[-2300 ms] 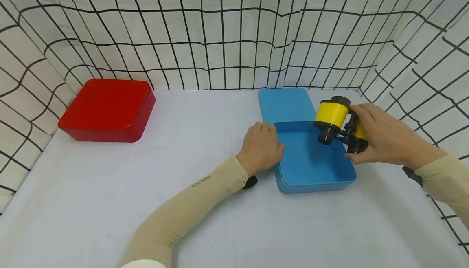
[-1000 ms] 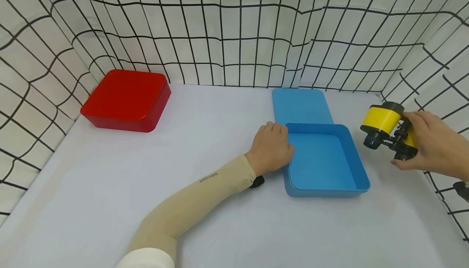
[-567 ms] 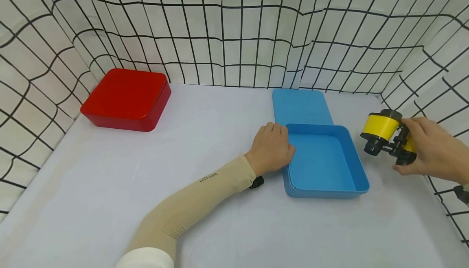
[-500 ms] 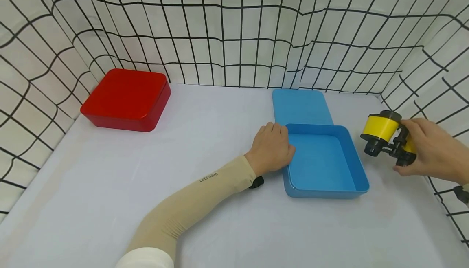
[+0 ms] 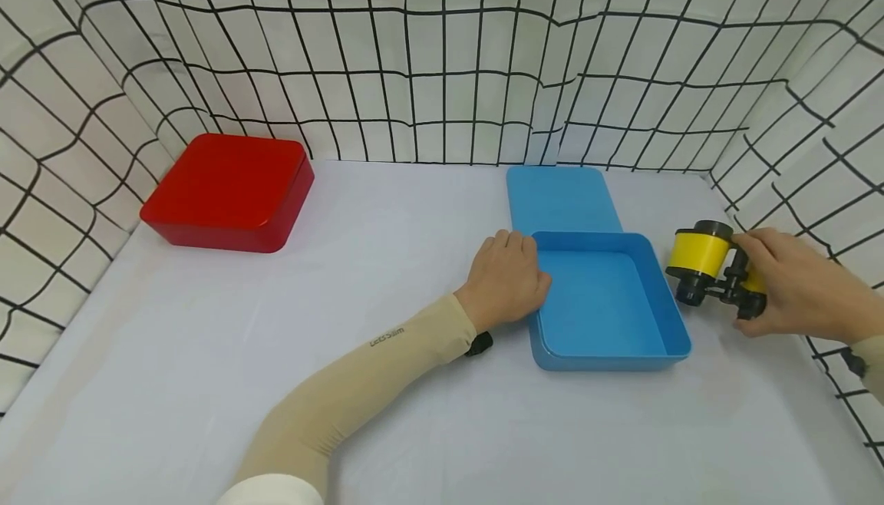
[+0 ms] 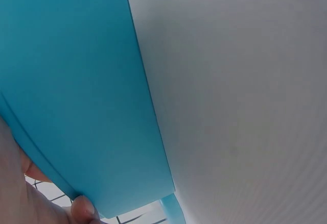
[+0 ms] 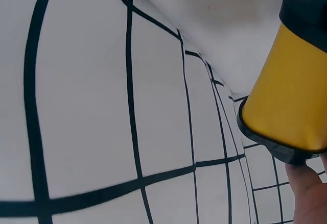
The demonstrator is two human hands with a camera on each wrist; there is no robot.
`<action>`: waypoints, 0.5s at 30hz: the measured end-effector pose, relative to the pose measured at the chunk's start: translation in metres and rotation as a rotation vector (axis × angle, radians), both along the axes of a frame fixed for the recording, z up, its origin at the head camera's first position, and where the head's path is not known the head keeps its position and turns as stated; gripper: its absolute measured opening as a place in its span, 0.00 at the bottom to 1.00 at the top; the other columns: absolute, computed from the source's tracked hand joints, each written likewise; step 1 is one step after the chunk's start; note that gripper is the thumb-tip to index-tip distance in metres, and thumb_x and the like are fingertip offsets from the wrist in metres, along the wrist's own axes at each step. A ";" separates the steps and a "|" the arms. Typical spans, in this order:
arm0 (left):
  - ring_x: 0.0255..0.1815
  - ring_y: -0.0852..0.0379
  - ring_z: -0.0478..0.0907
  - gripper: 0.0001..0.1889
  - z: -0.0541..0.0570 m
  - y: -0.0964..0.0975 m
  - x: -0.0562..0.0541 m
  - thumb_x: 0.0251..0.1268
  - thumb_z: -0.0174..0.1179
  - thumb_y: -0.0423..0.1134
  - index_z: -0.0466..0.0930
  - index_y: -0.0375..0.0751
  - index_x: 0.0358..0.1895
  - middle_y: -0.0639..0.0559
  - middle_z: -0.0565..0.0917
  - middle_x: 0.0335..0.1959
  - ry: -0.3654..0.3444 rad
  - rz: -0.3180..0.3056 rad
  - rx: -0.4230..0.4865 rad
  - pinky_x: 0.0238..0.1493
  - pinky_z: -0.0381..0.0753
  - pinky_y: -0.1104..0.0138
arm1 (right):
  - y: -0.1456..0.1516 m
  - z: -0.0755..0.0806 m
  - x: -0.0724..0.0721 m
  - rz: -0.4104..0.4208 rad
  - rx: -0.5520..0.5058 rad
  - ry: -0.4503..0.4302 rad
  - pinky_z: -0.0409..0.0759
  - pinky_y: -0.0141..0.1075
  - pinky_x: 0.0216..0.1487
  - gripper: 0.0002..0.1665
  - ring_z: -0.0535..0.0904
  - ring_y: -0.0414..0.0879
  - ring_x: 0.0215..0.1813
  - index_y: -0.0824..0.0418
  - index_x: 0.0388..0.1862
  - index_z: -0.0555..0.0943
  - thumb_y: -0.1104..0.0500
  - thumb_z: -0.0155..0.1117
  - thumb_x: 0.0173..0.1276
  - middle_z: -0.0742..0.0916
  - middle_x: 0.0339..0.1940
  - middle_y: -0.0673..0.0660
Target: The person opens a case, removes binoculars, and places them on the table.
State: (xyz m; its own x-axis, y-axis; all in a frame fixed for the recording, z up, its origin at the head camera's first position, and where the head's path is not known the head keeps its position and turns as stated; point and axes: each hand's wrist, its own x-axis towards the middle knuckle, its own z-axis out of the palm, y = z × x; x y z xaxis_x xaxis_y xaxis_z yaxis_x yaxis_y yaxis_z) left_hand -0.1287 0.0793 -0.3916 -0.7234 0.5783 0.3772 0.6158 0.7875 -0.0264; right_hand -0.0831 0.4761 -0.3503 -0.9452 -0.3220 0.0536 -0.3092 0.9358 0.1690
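Observation:
My left hand point(image 5: 506, 278) grips the left rim of a blue box point(image 5: 611, 363). The left wrist view shows that box's side wall point(image 6: 87, 96) close up, with fingertips point(image 6: 83, 209) curled over its rim. The box's inside is bare. Beyond the box lies a flat blue lid point(image 5: 565, 202). To the right of the box, my right hand point(image 5: 804, 286) holds yellow and black binoculars point(image 5: 700, 253) by their right barrel. Up close in the right wrist view, one yellow barrel of the binoculars point(image 7: 288, 89) shows above the fingers point(image 7: 302, 178). Whether the binoculars touch the table is unclear.
A red box point(image 5: 231, 186), its smooth red top upward, sits at the back left of the white table point(image 5: 387, 236). Black wire mesh point(image 5: 442, 75) with white behind it walls in the back and both sides. The right forearm is close to the right mesh.
My right hand has carried the binoculars rightward from over the blue box to beside it, and they are now slightly lower. The left hand keeps its grip on the rim. The head view has shifted.

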 end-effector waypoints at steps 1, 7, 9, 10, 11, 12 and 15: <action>0.25 0.57 0.58 0.13 0.000 0.000 0.000 0.72 0.51 0.44 0.70 0.45 0.27 0.54 0.67 0.22 -0.011 0.001 0.000 0.27 0.45 0.70 | -0.001 -0.001 0.000 0.002 0.001 -0.008 0.79 0.68 0.57 0.79 0.75 0.70 0.56 0.76 0.70 0.65 0.40 0.92 0.21 0.75 0.62 0.76; 0.25 0.57 0.54 0.12 0.001 -0.002 0.001 0.70 0.51 0.43 0.70 0.45 0.26 0.54 0.66 0.22 0.019 -0.006 0.018 0.27 0.43 0.70 | -0.007 -0.003 -0.003 0.007 -0.004 -0.075 0.78 0.68 0.60 0.77 0.74 0.70 0.59 0.75 0.71 0.64 0.40 0.91 0.24 0.75 0.64 0.75; 0.25 0.58 0.53 0.12 0.002 -0.002 0.001 0.69 0.52 0.43 0.69 0.45 0.25 0.55 0.65 0.21 0.034 -0.008 0.026 0.27 0.43 0.70 | -0.009 -0.004 -0.005 0.010 0.000 -0.099 0.78 0.67 0.61 0.77 0.74 0.70 0.60 0.74 0.71 0.64 0.39 0.90 0.25 0.75 0.64 0.74; 0.25 0.58 0.53 0.13 0.002 -0.002 0.001 0.69 0.52 0.43 0.69 0.45 0.25 0.55 0.64 0.21 0.031 -0.008 0.026 0.27 0.43 0.71 | -0.009 -0.005 -0.005 0.010 0.002 -0.113 0.78 0.68 0.61 0.77 0.73 0.70 0.60 0.74 0.71 0.64 0.39 0.90 0.26 0.74 0.65 0.74; 0.25 0.58 0.53 0.13 0.001 -0.002 0.001 0.69 0.52 0.42 0.69 0.45 0.25 0.55 0.64 0.21 0.029 -0.009 0.027 0.26 0.43 0.71 | -0.009 -0.006 -0.006 0.014 0.002 -0.118 0.78 0.68 0.62 0.77 0.74 0.70 0.61 0.74 0.71 0.64 0.38 0.90 0.26 0.75 0.65 0.74; 0.24 0.58 0.54 0.13 0.001 -0.002 0.001 0.69 0.51 0.42 0.69 0.45 0.25 0.55 0.64 0.21 0.027 -0.011 0.028 0.26 0.43 0.71 | -0.009 -0.007 -0.007 0.019 0.002 -0.120 0.78 0.68 0.62 0.77 0.74 0.70 0.61 0.74 0.71 0.64 0.38 0.90 0.26 0.75 0.65 0.74; 0.24 0.58 0.55 0.13 0.001 -0.002 0.000 0.70 0.51 0.43 0.69 0.45 0.25 0.55 0.65 0.21 0.007 -0.009 0.024 0.26 0.43 0.70 | -0.010 -0.008 -0.009 0.040 -0.001 -0.113 0.78 0.67 0.62 0.78 0.74 0.69 0.61 0.74 0.72 0.64 0.38 0.90 0.25 0.75 0.65 0.73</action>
State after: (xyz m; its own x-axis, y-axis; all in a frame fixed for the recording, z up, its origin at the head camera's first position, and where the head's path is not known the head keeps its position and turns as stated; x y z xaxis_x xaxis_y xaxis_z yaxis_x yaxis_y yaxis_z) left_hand -0.1282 0.0775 -0.3908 -0.7153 0.5759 0.3959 0.6230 0.7821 -0.0120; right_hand -0.0916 0.4666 -0.3584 -0.9316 -0.3597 -0.0524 -0.3635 0.9224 0.1301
